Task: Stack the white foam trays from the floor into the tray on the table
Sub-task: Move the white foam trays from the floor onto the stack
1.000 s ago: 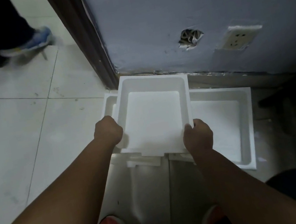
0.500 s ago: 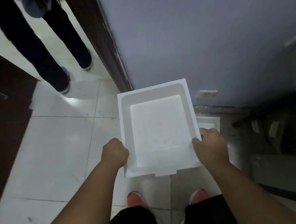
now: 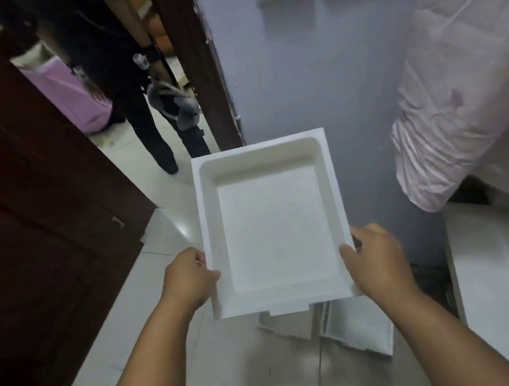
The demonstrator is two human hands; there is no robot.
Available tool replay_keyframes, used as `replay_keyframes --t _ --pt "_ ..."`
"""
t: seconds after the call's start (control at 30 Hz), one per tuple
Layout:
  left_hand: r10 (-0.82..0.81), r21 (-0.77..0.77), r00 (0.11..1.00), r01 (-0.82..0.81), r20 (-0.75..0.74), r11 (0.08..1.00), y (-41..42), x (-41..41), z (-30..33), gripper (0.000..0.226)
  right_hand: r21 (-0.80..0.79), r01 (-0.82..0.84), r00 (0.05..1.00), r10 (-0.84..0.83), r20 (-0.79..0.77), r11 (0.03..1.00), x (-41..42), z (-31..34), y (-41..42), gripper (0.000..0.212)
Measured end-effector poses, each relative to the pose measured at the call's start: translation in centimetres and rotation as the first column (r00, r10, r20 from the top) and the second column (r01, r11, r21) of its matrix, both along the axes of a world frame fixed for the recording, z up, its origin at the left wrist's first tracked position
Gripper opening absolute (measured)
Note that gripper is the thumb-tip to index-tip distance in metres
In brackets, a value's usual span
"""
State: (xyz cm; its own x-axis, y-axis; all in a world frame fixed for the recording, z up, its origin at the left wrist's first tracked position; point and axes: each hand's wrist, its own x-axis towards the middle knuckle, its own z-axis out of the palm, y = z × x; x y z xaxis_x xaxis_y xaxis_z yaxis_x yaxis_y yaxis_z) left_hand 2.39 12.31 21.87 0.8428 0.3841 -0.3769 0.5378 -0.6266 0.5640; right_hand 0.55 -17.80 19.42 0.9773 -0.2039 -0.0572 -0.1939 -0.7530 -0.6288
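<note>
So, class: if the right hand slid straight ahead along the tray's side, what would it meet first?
Probably the blue wall. The right hand grips the tray and points away from the person; nothing shows between, though depth is hard to judge.

Blue-grey wall (image 3: 311,77) ahead, dark door frame (image 3: 193,69) at its left edge, dark cabinet (image 3: 16,214) further left. Pale glossy tile floor (image 3: 154,325), dim light.
</note>
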Motion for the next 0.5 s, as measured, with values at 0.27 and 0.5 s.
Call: replay_keyframes --t 0.27,0.5 --pt "-0.128 -0.055 0.975 0.14 0.18 0.989 -1.7 -4.4 7.4 0.012 0.037 0.095 0.969 -0.101 0.226 0.995 -6.1 8.2 -1.9 0.021" --pt "-0.303 -0.14 0.921 0.343 0.245 0.929 -5.3 -10.2 10.9 0.012 0.313 0.284 0.876 -0.378 0.3 0.906 -15.8 11.5 -4.6 0.02"
